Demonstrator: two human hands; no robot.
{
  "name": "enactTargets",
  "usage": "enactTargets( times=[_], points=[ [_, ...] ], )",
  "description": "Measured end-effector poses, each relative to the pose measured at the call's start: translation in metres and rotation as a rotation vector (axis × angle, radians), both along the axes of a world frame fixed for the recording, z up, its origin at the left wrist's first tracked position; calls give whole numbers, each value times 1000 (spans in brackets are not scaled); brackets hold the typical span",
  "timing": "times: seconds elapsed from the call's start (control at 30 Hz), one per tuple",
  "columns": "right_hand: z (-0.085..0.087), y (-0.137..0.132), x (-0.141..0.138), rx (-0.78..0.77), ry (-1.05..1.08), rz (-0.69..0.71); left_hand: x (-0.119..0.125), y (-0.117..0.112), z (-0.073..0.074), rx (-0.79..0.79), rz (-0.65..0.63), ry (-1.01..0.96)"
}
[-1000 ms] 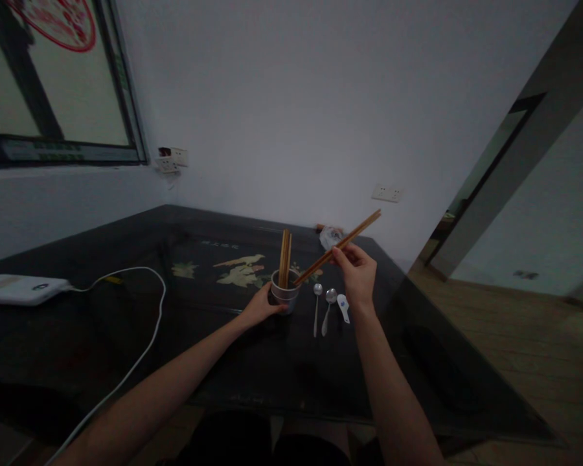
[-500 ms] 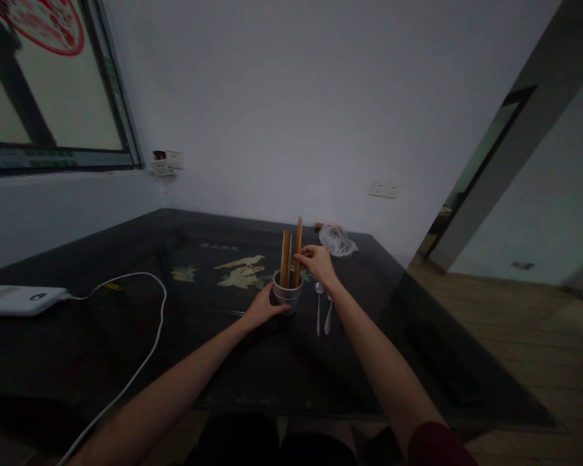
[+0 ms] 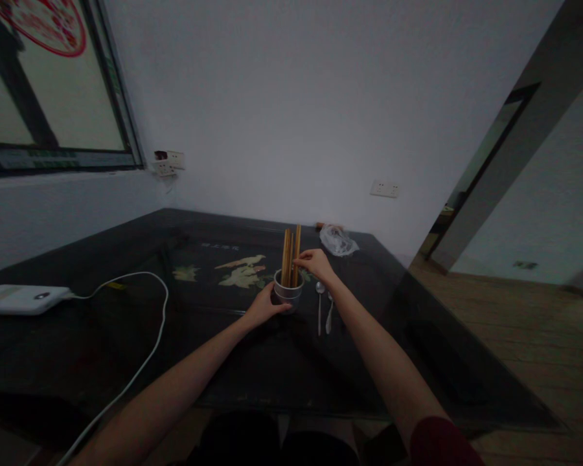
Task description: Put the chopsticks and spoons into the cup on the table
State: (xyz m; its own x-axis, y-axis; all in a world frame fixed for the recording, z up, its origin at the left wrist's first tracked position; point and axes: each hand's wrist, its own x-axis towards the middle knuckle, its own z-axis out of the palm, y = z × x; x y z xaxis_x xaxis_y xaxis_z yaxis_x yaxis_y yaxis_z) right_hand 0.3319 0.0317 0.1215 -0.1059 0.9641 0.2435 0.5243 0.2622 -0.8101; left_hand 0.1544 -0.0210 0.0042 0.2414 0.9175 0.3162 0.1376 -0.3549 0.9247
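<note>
A grey cup [image 3: 287,296] stands upright on the dark table, with several wooden chopsticks [image 3: 286,259] rising out of it. My left hand [image 3: 263,306] is wrapped round the cup's left and near side, thumb across the front. Above the rim, my right hand [image 3: 315,264] pinches chopsticks at the right of the bunch between thumb and fingertips; their lower ends are inside the cup. Just right of the cup lie two metal spoons, one spoon [image 3: 319,307] straight and the other spoon [image 3: 329,317] partly beside my right forearm.
A crumpled clear plastic bag [image 3: 337,241] lies at the table's back edge by the wall. On the left, a white device [image 3: 24,299] trails a white cable [image 3: 162,310] toward me. A dark flat object [image 3: 444,359] rests at the right of the table [image 3: 330,382].
My right hand has moved slightly down and left, and the chopsticks it pinches sit lower in the cup, closer to the others. My left hand keeps its hold on the cup.
</note>
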Motion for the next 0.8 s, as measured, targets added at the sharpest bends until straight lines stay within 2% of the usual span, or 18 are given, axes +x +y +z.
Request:
enactTargets(
  times=[0.17, 0.8],
  points=[
    [-3, -2, -1, 11, -65, 4, 2, -3, 6, -5, -35, -43],
    [-11, -6, 1, 52, -209, -54, 2, -10, 15, 15, 27, 67]
  ],
)
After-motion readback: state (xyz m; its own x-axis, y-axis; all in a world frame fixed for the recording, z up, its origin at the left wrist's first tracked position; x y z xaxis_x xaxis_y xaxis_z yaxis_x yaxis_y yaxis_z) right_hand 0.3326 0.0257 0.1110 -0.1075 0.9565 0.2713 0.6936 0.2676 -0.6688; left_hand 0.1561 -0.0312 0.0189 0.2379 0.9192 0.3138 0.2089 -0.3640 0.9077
